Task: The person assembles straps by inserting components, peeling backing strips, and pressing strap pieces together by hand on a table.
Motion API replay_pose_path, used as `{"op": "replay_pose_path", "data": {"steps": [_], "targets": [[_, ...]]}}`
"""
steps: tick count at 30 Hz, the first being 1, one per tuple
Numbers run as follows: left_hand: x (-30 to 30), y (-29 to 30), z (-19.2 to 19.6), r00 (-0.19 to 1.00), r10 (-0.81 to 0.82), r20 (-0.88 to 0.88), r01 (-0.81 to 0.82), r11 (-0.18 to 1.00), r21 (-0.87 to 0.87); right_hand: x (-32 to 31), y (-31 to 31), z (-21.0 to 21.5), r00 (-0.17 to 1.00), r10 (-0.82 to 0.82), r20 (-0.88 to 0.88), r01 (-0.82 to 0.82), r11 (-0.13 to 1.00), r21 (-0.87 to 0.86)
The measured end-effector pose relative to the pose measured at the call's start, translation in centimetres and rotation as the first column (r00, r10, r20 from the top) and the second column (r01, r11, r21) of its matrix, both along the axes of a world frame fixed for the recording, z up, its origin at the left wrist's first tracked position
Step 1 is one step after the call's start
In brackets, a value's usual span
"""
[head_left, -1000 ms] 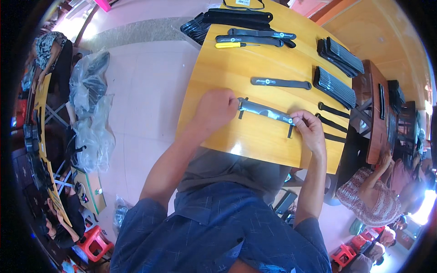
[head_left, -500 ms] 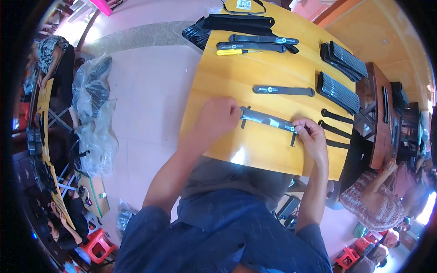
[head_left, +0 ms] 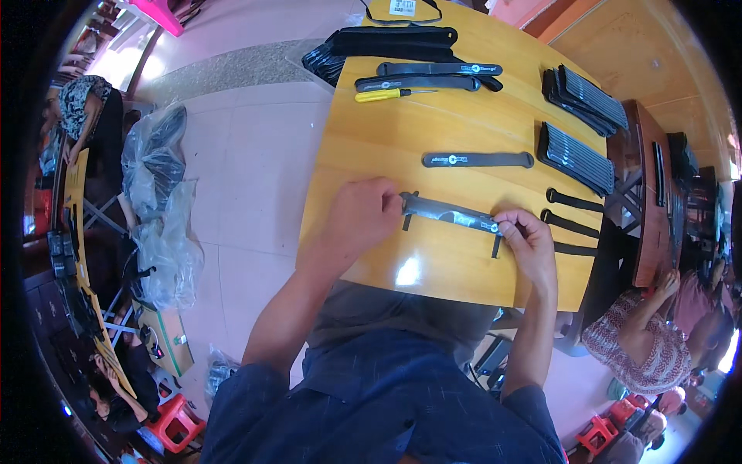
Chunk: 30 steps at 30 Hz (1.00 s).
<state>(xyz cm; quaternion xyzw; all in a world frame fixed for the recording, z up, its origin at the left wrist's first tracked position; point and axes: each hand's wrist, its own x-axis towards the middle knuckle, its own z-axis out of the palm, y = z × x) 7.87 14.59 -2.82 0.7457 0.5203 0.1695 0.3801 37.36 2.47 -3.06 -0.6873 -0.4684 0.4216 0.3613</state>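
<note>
A glossy black strap (head_left: 450, 211) with pale lettering is stretched between my two hands, just above the yellow wooden table (head_left: 363, 267). Narrow black strips cross it near both ends. My left hand (head_left: 362, 216) is closed at its left end, though the fingertips are partly hidden behind the hand. With thumb and fingers, my right hand (head_left: 530, 238) pinches the right end. Beyond them lies a similar dark strap (head_left: 479, 159), flat on the table. Further back are two more straps (head_left: 440, 69) and a yellow-handled screwdriver (head_left: 382, 95).
Stacks of folded black straps (head_left: 576, 158) stand at the right, with several thin black loops (head_left: 572, 224) nearer the edge. A long black bundle (head_left: 398, 39) sits at the back left. Clear plastic bags (head_left: 166, 232) lie on the floor; a person (head_left: 638, 340) sits at the right.
The strap in my hands has turned slightly and its lettering sits differently, with both hands still at its ends. The whole view has shifted a little.
</note>
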Motion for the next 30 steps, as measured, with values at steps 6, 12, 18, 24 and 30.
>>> {"op": "replay_pose_path", "data": {"steps": [6,12,18,24,30], "targets": [[0.2,-0.2,0.3,1.000,0.027,0.012,-0.027,0.999,-0.035,-0.1,0.0,0.2,1.000,-0.021,-0.010,0.021,1.000,-0.016],[0.3,-0.2,0.6,0.999,0.027,0.020,-0.026,0.999,-0.039,-0.3,0.0,0.2,0.999,-0.035,0.005,0.035,0.999,0.008],[0.4,-0.3,0.8,0.999,0.042,0.017,-0.041,0.997,-0.062,-0.5,-0.1,0.3,0.999,-0.047,0.014,0.047,0.999,0.024],[0.8,-0.7,1.3,0.996,0.083,0.034,-0.080,0.994,-0.080,-0.5,0.0,0.2,0.998,-0.057,0.021,0.056,0.998,0.043],[0.9,-0.2,2.7,0.997,0.065,-0.036,-0.071,0.979,-0.190,-0.6,0.2,0.3,0.996,-0.089,-0.020,0.089,0.996,0.023]]}}
